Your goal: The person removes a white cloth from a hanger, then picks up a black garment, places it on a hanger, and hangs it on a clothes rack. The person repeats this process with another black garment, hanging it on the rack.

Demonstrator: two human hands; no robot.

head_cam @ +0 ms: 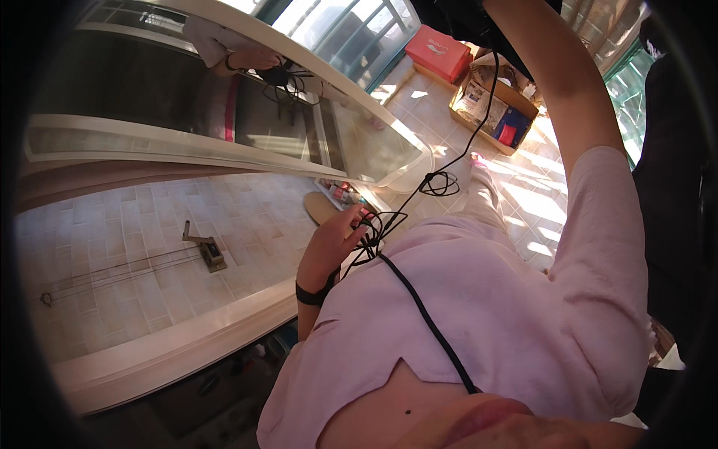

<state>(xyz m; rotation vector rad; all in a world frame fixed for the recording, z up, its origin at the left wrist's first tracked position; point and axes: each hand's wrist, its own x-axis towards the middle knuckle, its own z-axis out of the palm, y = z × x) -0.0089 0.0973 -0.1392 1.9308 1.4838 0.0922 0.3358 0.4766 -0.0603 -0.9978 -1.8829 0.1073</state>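
Observation:
My left hand [332, 242], with a black band on its wrist, has its thumb and fingers around a looped bundle of thin black cable [370, 238] at my waist. From that bundle a thicker black cord [427, 314] runs up over my pink shirt [477, 292] to my neck. Another stretch of cable [477, 130], with a small knotted coil partway, leads away to dark fabric [454, 19] at the top edge. My right arm [561, 84] reaches up beside that fabric; the right hand itself is out of view.
An open white-framed glass window [269, 160] on my left reflects my hand and the cable. Beyond it, a hand-crank winder [212, 253] with wires is fixed to the tiled wall [140, 224]. A red shoebox [438, 53] and a cardboard box [507, 147] holding newspapers stand on the floor. Dark fabric hangs right.

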